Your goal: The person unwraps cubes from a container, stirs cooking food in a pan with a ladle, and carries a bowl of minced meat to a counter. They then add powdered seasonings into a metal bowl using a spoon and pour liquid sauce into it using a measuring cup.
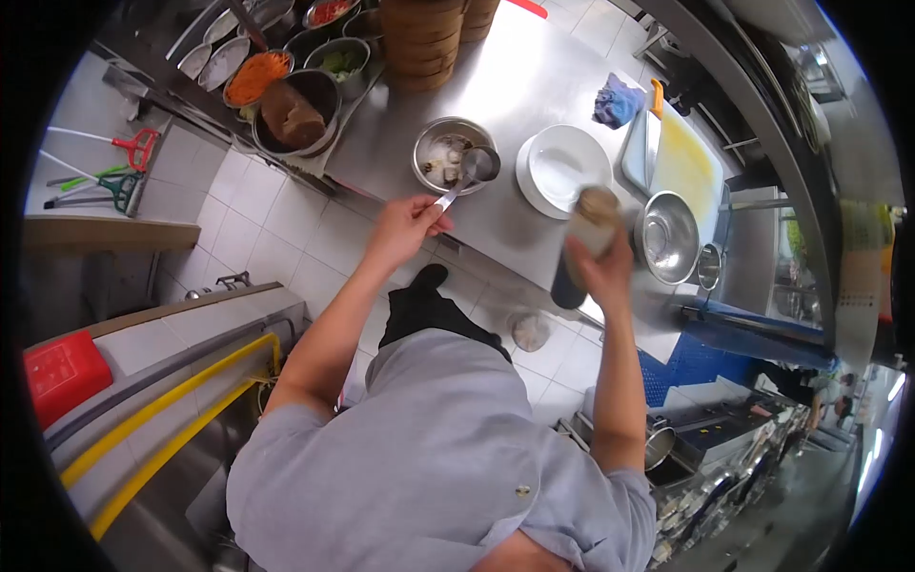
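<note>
My left hand (405, 229) is closed on the handle of a metal ladle (478, 165), whose bowl hangs over the right side of a steel bowl (419, 157). Pale and dark pieces of food lie in that bowl. My right hand (603, 272) is wrapped round a bottle (593, 227) with a tan top, blurred by motion, near the table's front edge. Just beyond the bottle, white bowls (562, 162) are stacked on the steel table. An empty metal bowl (667, 236) stands to the right of my right hand.
Bamboo steamers (419, 43) stand at the back. Containers of shredded orange food (257, 76) and brown meat (291, 114) are at the left. A knife (653, 133) lies on a cutting board (691, 172) beside a blue cloth (618, 101). A smaller metal container (709, 267) is at the right.
</note>
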A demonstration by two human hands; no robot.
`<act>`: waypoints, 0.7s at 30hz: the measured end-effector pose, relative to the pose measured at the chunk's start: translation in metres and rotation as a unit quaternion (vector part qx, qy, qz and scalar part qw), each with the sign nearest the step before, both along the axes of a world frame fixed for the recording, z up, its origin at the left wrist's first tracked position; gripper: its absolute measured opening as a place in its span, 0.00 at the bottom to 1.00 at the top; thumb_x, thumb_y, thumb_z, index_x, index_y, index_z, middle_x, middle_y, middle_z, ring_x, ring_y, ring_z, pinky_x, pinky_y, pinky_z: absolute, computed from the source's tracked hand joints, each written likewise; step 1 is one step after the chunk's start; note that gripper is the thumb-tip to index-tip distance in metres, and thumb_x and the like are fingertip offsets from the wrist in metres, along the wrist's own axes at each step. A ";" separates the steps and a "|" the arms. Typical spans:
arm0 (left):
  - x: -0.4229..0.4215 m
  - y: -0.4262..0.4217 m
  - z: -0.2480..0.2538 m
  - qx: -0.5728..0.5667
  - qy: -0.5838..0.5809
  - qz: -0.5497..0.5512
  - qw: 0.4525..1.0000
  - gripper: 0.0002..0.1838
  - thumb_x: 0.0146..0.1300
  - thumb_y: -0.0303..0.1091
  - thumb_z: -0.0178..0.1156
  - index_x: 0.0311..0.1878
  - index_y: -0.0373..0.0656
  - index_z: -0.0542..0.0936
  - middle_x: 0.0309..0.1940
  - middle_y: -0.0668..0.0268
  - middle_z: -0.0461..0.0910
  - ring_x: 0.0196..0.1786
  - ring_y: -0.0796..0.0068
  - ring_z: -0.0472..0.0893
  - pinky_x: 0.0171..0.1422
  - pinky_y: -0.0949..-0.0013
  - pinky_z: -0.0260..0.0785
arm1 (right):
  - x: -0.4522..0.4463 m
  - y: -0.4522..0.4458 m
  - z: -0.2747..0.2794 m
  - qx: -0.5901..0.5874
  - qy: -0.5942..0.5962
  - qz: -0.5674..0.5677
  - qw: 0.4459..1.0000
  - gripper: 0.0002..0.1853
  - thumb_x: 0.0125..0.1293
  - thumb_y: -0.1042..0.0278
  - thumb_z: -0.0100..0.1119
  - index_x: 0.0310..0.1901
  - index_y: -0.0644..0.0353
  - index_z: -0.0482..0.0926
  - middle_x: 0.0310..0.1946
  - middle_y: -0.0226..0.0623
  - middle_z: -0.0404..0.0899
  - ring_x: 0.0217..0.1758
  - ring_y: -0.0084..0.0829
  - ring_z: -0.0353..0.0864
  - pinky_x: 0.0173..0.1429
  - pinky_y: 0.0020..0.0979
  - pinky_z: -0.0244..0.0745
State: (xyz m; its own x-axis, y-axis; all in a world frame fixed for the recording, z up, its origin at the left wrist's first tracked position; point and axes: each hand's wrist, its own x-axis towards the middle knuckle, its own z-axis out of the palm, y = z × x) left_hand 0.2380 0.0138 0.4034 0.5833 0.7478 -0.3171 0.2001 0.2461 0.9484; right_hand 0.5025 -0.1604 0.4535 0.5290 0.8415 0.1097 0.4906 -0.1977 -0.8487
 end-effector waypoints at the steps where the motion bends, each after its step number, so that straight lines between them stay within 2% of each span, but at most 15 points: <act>1: -0.002 0.006 -0.006 -0.010 -0.006 0.004 1.000 0.13 0.71 0.33 0.54 0.47 0.33 0.82 0.33 0.62 0.85 0.36 0.78 0.83 0.42 0.75 0.74 | -0.012 0.026 0.003 -0.015 -0.019 0.027 0.999 0.31 0.55 0.62 0.70 0.59 0.63 0.72 0.47 0.45 0.83 0.50 0.35 0.83 0.55 0.35 0.75; 2: -0.004 0.011 -0.012 0.000 0.000 0.009 1.000 0.12 0.72 0.32 0.54 0.47 0.33 0.82 0.33 0.63 0.85 0.36 0.78 0.83 0.41 0.75 0.74 | -0.024 0.049 0.016 -0.072 -0.010 0.041 0.997 0.31 0.55 0.61 0.70 0.58 0.64 0.72 0.45 0.47 0.83 0.49 0.37 0.84 0.54 0.36 0.76; 5: -0.008 0.020 -0.031 0.011 0.000 0.028 1.000 0.11 0.71 0.32 0.55 0.45 0.34 0.82 0.31 0.63 0.85 0.34 0.78 0.83 0.39 0.75 0.74 | -0.042 0.092 0.014 -0.111 -0.026 0.095 0.989 0.31 0.54 0.61 0.70 0.58 0.65 0.72 0.44 0.49 0.83 0.47 0.40 0.84 0.53 0.36 0.77; 7: -0.013 0.022 -0.040 0.009 -0.003 0.051 0.999 0.11 0.71 0.32 0.55 0.44 0.35 0.83 0.30 0.63 0.85 0.33 0.77 0.84 0.38 0.74 0.74 | -0.054 0.111 0.026 -0.212 -0.035 0.143 0.966 0.32 0.54 0.59 0.70 0.57 0.67 0.73 0.43 0.51 0.83 0.46 0.41 0.85 0.51 0.36 0.77; 13: -0.021 0.039 -0.065 0.032 0.004 0.066 0.997 0.11 0.70 0.33 0.55 0.42 0.34 0.83 0.29 0.61 0.86 0.31 0.74 0.85 0.37 0.71 0.76 | -0.044 0.135 -0.006 -0.227 -0.134 0.206 0.942 0.35 0.50 0.56 0.71 0.56 0.70 0.73 0.40 0.53 0.82 0.44 0.46 0.84 0.50 0.38 0.77; 16: -0.020 0.045 -0.069 0.055 0.025 0.031 0.998 0.12 0.72 0.32 0.54 0.47 0.33 0.82 0.30 0.63 0.86 0.33 0.79 0.83 0.39 0.74 0.75 | -0.046 0.143 -0.005 -0.289 -0.153 0.220 0.919 0.39 0.50 0.51 0.71 0.57 0.72 0.71 0.42 0.58 0.81 0.47 0.48 0.83 0.52 0.40 0.76; 17: -0.021 0.047 -0.068 0.057 0.036 0.022 0.997 0.12 0.72 0.32 0.54 0.46 0.33 0.82 0.30 0.63 0.86 0.33 0.78 0.84 0.39 0.74 0.75 | -0.043 0.145 -0.011 -0.294 -0.155 0.221 0.917 0.39 0.50 0.51 0.71 0.57 0.72 0.71 0.42 0.58 0.81 0.47 0.48 0.83 0.52 0.40 0.76; 19: -0.023 0.049 -0.065 0.055 0.047 0.012 0.997 0.12 0.72 0.32 0.54 0.46 0.33 0.82 0.30 0.63 0.86 0.33 0.78 0.84 0.39 0.73 0.75 | -0.041 0.147 -0.022 -0.267 -0.250 0.228 0.902 0.38 0.49 0.51 0.70 0.56 0.71 0.72 0.44 0.58 0.81 0.49 0.51 0.82 0.54 0.41 0.75; 20: -0.023 0.049 -0.065 0.050 0.043 0.018 0.998 0.12 0.72 0.32 0.54 0.46 0.33 0.82 0.30 0.63 0.86 0.33 0.78 0.84 0.39 0.73 0.76 | -0.038 0.148 -0.026 -0.272 -0.249 0.230 0.901 0.38 0.49 0.51 0.70 0.56 0.71 0.72 0.44 0.58 0.81 0.49 0.51 0.82 0.54 0.41 0.75; 21: -0.023 0.049 -0.066 0.045 0.039 0.023 0.998 0.12 0.72 0.32 0.54 0.46 0.33 0.82 0.30 0.63 0.86 0.34 0.78 0.84 0.40 0.73 0.76 | -0.040 0.152 -0.020 -0.303 -0.268 0.233 0.884 0.35 0.49 0.51 0.69 0.54 0.68 0.73 0.45 0.55 0.80 0.49 0.51 0.81 0.53 0.43 0.75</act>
State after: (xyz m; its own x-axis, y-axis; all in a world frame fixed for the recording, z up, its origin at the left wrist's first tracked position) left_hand 0.2153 0.0623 0.3377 0.5238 0.8008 -0.2904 0.2650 0.1708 0.9490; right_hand 0.4620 -0.0080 0.4330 0.1170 0.9447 -0.3062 0.9385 -0.2061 -0.2772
